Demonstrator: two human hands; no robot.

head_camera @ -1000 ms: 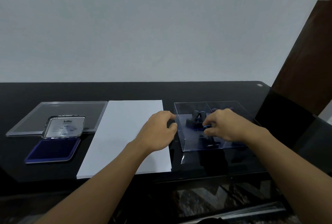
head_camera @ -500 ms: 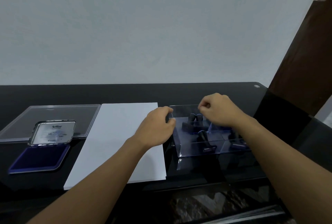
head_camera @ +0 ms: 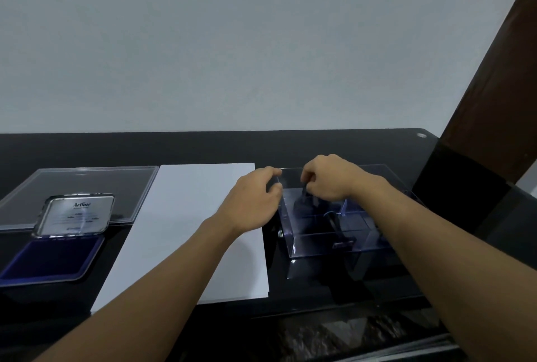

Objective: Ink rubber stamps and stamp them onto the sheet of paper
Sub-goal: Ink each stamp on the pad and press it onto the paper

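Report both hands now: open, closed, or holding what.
Left hand: grips the left rim of the clear box.
Right hand: pinches the handle of a black stamp inside that box.

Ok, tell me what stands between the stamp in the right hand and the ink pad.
The left wall of the box and the left hand gripping it stand in between; beyond them only the flat paper lies before the ink pad.

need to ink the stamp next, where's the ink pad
In the head view the open ink pad sits at the far left, just left of the sheet of paper and in front of a clear lid.
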